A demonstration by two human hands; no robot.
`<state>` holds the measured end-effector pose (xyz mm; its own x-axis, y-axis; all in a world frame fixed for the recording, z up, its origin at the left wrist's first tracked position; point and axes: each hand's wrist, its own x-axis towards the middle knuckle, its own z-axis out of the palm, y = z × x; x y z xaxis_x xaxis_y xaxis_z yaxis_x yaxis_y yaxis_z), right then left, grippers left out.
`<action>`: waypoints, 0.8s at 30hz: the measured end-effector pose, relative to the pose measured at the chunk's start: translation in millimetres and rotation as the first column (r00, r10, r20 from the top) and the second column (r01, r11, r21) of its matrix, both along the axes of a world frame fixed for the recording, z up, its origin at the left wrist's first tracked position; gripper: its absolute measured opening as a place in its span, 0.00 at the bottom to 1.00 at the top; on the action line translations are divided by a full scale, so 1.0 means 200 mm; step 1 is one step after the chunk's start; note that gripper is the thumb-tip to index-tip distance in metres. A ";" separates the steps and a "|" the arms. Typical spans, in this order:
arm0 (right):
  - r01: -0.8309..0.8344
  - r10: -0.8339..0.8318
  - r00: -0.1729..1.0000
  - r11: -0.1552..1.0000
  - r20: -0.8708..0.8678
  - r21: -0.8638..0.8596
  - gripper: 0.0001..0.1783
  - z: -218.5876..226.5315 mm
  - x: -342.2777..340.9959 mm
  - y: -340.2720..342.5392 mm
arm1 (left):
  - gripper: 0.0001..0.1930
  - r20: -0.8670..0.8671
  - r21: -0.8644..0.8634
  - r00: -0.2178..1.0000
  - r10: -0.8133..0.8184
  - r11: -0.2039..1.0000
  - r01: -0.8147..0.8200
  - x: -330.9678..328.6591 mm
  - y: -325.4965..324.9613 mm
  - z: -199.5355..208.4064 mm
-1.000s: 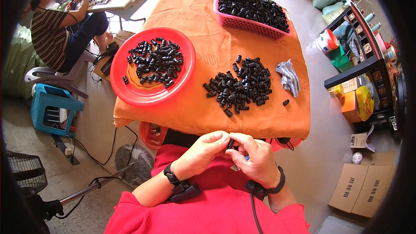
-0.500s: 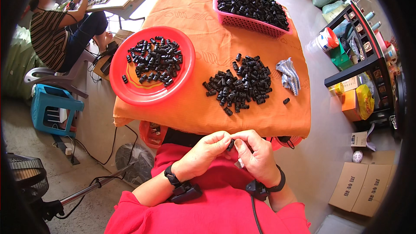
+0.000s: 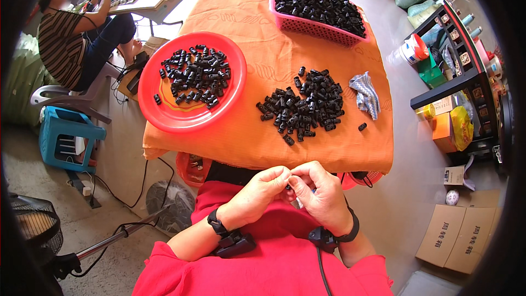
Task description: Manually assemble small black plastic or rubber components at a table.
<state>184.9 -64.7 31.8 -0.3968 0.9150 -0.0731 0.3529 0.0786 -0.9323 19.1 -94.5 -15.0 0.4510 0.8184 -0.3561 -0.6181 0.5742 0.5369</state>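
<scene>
Over my lap, just off the table's near edge, my left hand [image 3: 262,193] and my right hand [image 3: 324,199] meet fingertip to fingertip. Pinched between them is a small black cord lock [image 3: 288,187], mostly hidden by the fingers. Something pale shows below the right fingers, too small to name. Beyond my hands, a loose pile of black cord locks [image 3: 304,107] lies on the orange tablecloth [image 3: 230,151]. More of them sit on a round red plate [image 3: 149,90] at the left. One single cord lock [image 3: 362,126] lies apart on the right.
A pink basket [image 3: 320,32] heaped with black pieces stands at the table's far side. A crumpled checked cloth [image 3: 365,96] lies near the right edge. At the far left a seated person [image 3: 66,49] works at another table. A fan [image 3: 34,219] stands lower left; cardboard boxes [image 3: 457,235] lie lower right.
My right thumb and fingers have shifted over the cord lock, so less of it shows now. My left hand stays nearly still. The piles have not changed.
</scene>
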 end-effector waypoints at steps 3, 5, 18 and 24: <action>0.001 -0.001 0.999 1.000 -0.053 0.007 0.04 -0.02 0.01 0.00 | 0.11 -0.003 -0.006 1.000 0.005 1.000 -0.005 0.00 0.00 0.00; 0.024 -0.029 0.995 0.998 -0.091 -0.056 0.04 -0.03 0.02 0.00 | 0.13 0.046 0.043 0.999 -0.006 0.999 0.004 0.00 0.00 -0.03; 0.128 -0.192 0.962 0.945 0.193 0.301 0.06 -0.03 -0.06 0.01 | 0.13 -0.114 0.068 0.993 0.009 0.998 -0.001 0.00 0.00 0.00; 0.125 -0.203 0.954 0.939 0.223 0.319 0.07 -0.03 -0.07 0.02 | 0.14 -0.188 0.070 0.981 0.043 0.997 -0.031 0.02 0.00 0.03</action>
<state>171.7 -60.8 24.8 -0.2440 0.9601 0.1365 0.6019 0.2603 -0.7550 22.5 -94.1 -9.2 0.3496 0.8580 -0.3764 -0.5217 0.5119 0.6825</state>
